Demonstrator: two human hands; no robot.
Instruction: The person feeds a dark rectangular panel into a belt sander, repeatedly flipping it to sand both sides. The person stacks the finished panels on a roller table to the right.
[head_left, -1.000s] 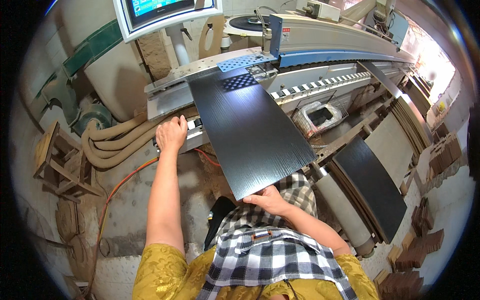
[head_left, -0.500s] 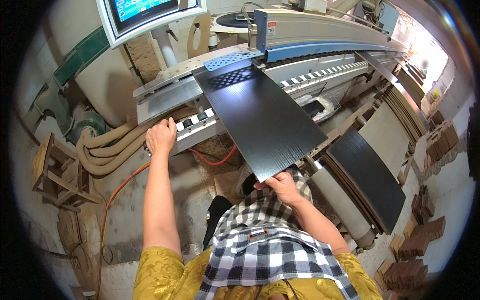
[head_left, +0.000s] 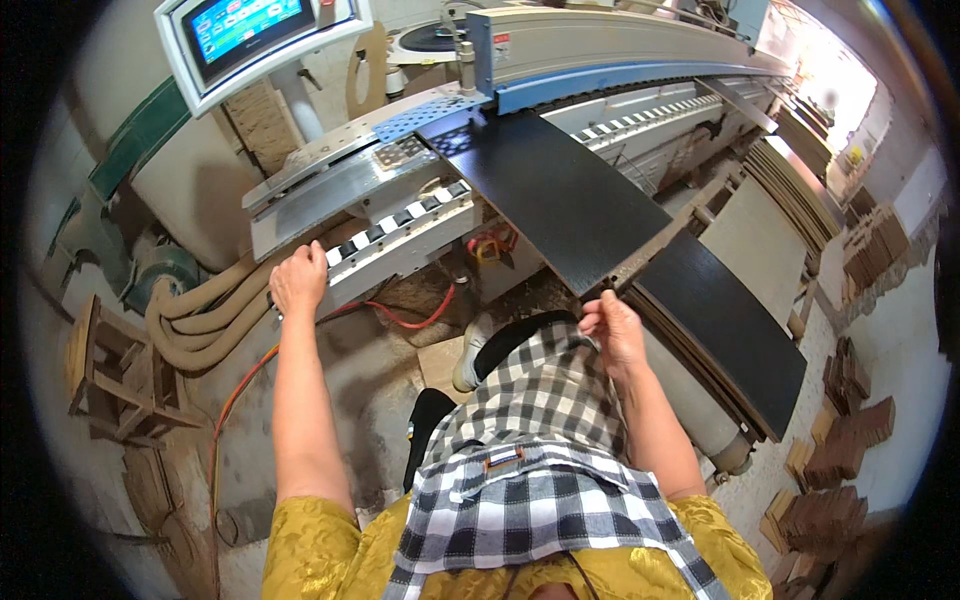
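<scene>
A black wood-grain panel (head_left: 570, 195) lies slanting across the machine's infeed, its far end under the long blue-and-grey beam (head_left: 640, 75). Just off the panel's near corner is my right hand (head_left: 618, 335), its fingers loosely bent and apart, with nothing in them. My left hand (head_left: 299, 282) is closed over the near left end of the white roller rail (head_left: 405, 225); its fingertips are partly hidden. Black rollers line the top of that rail, and the panel rests across the rail's far part.
Right of me, a stack of black panels (head_left: 720, 330) lies on a roller stand (head_left: 690, 405). A touch screen (head_left: 250, 35) hangs at the upper left. Thick hoses (head_left: 200, 320) and a wooden stool (head_left: 125, 370) stand left. A red air hose (head_left: 410, 320) runs below the rail.
The panel has slid away from me and rightward along the machine. My right hand has let go of its near edge. My left hand stays on the rail's end; the view has shifted slightly.
</scene>
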